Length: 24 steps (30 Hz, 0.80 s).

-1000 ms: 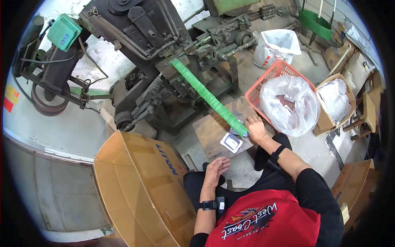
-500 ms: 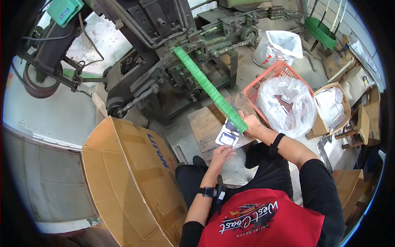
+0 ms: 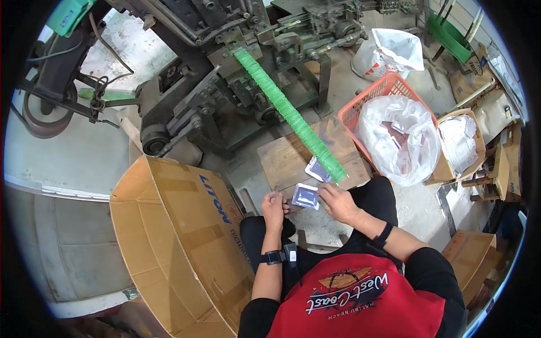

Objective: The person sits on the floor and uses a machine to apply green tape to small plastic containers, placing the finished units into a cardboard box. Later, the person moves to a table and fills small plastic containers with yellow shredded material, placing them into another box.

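My right hand [image 3: 339, 205] pinches the right edge of a small flat packet [image 3: 306, 196] with a pale border and a dark blue middle. Close to the packet's left side is my left hand [image 3: 274, 210], its fingers curled together; whatever they hold, if anything, is too small to name. A second similar packet [image 3: 319, 169] lies on a wooden board [image 3: 284, 160], partly under the lower end of a long green ribbed strip [image 3: 287, 119]. That strip slopes down toward me from a dark metal machine [image 3: 225, 107].
To my left stands a large open cardboard box [image 3: 186, 225]. On the right, an orange plastic basket [image 3: 355, 112] holds a clear plastic bag [image 3: 375, 124] with packets inside. Beyond it is a white sack [image 3: 389, 53], and beside it a carton [image 3: 476, 132] with white sheets.
My right hand has left the strip's lower end and come nearer to me, now gripping a packet. My left hand has shifted left and its fingers have closed. The view has shifted slightly.
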{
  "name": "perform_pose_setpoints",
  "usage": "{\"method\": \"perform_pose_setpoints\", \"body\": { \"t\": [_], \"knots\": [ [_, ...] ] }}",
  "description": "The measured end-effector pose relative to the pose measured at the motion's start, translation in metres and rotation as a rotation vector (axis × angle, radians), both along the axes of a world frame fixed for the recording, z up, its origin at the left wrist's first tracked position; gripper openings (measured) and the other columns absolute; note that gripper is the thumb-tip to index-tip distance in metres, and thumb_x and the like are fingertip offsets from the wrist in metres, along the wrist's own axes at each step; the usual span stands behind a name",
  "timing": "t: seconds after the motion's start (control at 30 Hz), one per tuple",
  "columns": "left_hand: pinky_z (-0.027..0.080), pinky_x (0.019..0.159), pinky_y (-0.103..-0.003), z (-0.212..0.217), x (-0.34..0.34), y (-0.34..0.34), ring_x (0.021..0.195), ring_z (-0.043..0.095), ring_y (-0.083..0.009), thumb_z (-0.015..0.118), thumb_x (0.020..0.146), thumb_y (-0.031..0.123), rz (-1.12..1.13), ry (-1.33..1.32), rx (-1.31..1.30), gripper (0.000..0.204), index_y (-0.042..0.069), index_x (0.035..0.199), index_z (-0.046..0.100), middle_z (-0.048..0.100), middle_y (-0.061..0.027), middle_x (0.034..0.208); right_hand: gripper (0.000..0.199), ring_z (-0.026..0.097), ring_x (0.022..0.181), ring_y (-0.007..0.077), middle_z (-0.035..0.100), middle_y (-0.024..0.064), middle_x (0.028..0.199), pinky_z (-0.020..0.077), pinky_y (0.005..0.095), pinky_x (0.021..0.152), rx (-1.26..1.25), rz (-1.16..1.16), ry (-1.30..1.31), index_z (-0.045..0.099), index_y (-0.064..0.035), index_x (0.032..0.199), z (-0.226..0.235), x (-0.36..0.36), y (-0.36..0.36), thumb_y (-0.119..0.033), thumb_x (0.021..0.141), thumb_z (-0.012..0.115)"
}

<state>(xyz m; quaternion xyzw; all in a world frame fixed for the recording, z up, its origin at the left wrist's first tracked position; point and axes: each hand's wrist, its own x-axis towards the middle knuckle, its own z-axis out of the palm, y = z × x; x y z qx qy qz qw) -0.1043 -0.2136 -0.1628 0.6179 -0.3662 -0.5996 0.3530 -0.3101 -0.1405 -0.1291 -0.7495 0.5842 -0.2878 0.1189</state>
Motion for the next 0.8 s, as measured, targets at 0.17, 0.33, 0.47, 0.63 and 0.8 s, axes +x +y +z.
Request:
{"method": "perform_pose_setpoints", "body": {
  "t": [0.17,0.33,0.47,0.63,0.8],
  "knots": [
    [0.042,0.043,-0.027,-0.055,-0.005,-0.002,0.046,0.054,-0.0137,0.066,0.08,0.024,-0.436,-0.437,-0.229,0.029,-0.004,0.082,0.059,0.059,-0.0078,0.059,0.025,0.056,0.091,0.0318,0.053,0.0141,0.099,0.0478,0.0395,0.076,0.301,-0.127,0.187,0.052,-0.0022,0.095,-0.027,0.02,-0.031,-0.004,0.071,0.057],
    [0.046,0.056,-0.034,-0.023,-0.052,-0.025,0.058,0.058,-0.0175,0.066,0.077,0.022,-0.348,-0.608,-0.329,0.026,-0.003,0.082,0.064,0.06,-0.0091,0.061,0.019,0.055,0.091,0.0343,0.055,0.0188,0.095,0.0447,0.0422,0.079,-0.002,-0.174,0.177,0.054,0.0001,0.092,-0.047,0.004,-0.061,-0.002,0.073,0.053],
    [0.046,0.057,-0.032,-0.022,-0.059,-0.042,0.059,0.058,-0.016,0.066,0.078,0.02,-0.193,-0.437,-0.378,0.025,-0.003,0.087,0.064,0.06,-0.0077,0.062,0.031,0.052,0.098,0.0346,0.054,0.0191,0.099,0.0428,0.0404,0.083,0.038,-0.219,0.237,0.056,0.0015,0.101,-0.045,0.007,-0.068,-0.002,0.071,0.052],
    [0.046,0.056,-0.026,-0.046,-0.042,-0.036,0.062,0.059,-0.0112,0.067,0.079,0.016,-0.209,-0.385,-0.295,0.027,-0.004,0.097,0.064,0.065,-0.0079,0.072,0.02,0.05,0.094,0.0301,0.051,0.0144,0.097,0.0415,0.0418,0.086,-0.073,-0.127,0.347,0.056,0.0008,0.086,-0.042,0.021,-0.064,-0.008,0.068,0.054],
    [0.048,0.067,-0.03,-0.07,-0.04,-0.037,0.075,0.063,-0.02,0.064,0.078,0.013,-0.214,-0.38,-0.441,0.026,-0.001,0.099,0.065,0.066,-0.0138,0.084,0.017,0.052,0.082,0.0277,0.051,0.0138,0.083,0.0494,0.033,0.068,-0.046,-0.021,0.46,0.057,0.0028,0.08,-0.035,0.037,-0.064,-0.009,0.068,0.056]
  ]
}}
